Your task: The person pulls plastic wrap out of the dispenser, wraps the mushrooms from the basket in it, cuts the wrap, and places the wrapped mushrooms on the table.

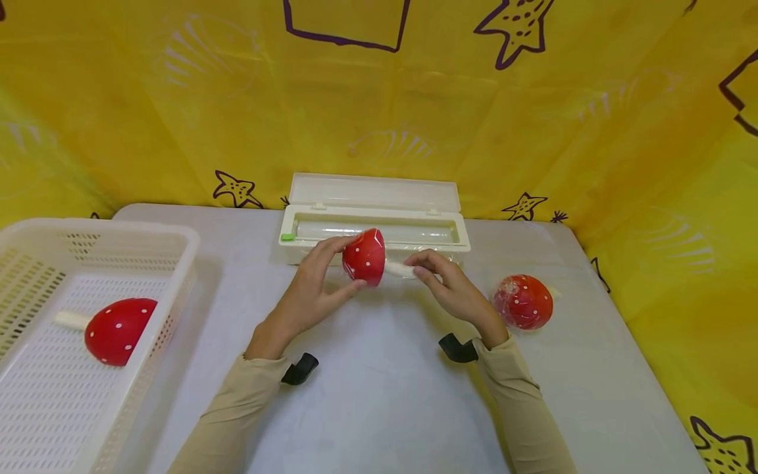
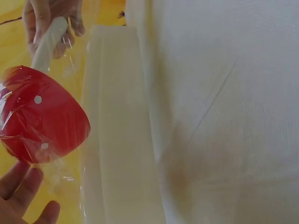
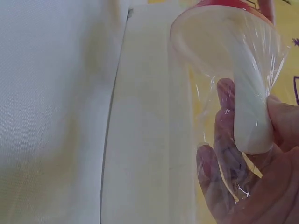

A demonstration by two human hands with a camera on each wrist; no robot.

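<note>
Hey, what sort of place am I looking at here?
Probably a wrapping station at a table: an open dispenser holds what looks like a film roll, the left hand and right hand hold a film-covered red mushroom, and another mushroom lies in a white basket.

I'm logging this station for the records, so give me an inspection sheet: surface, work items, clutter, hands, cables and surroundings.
Surface: white-covered table, faintly creased.
Job's things: red-capped, white-dotted mushroom figure with clear plastic film around it, held up; film-wrapped red mushroom on the table, right; red mushroom without visible film lying in a white slotted plastic basket, left; long cream plastic box, lid open, pale roll inside.
Clutter: nothing seen.
Hands: left hand holds the cap; right hand pinches the pale stem through film.
Cables: nothing seen.
Surroundings: yellow backdrop with dark starfish outlines.
</note>
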